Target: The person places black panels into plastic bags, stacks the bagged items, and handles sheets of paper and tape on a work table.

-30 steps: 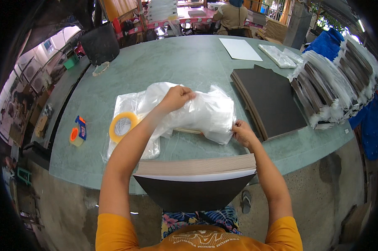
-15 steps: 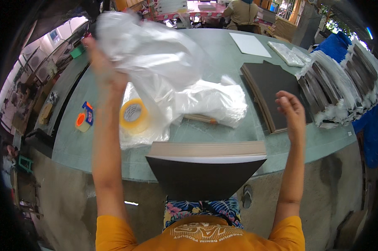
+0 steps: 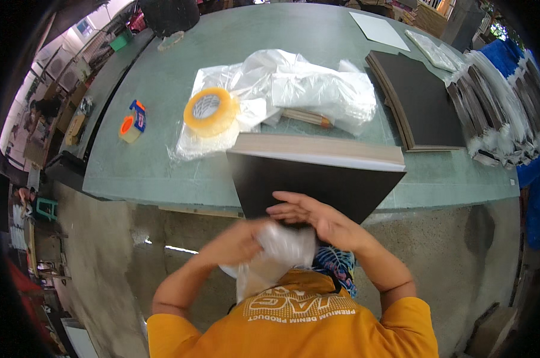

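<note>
Close to my body, my left hand (image 3: 243, 240) is closed on a crumpled clear plastic bag (image 3: 289, 246), which is blurred by motion. My right hand (image 3: 322, 222) comes in from the other side with its fingers stretched out, just beside the bag and in front of the black cover. A thick black-covered stack of boards (image 3: 311, 185) leans at the table's near edge, its pale layered edge upward. Behind it lie more clear plastic bags (image 3: 323, 89), bunched up, with a roll of clear yellowish tape (image 3: 210, 112) on their left part.
An orange-and-blue tape dispenser (image 3: 132, 122) stands at the left of the green table (image 3: 156, 89). To the right are a black board stack (image 3: 419, 98), plastic-wrapped bundles (image 3: 497, 107) and a blue tarp (image 3: 535, 191). A white sheet (image 3: 379, 31) lies far back.
My left hand has brought the plastic bag down from above the far left of the table to my body. My right hand has moved inward from the right. The view has tilted downward.
</note>
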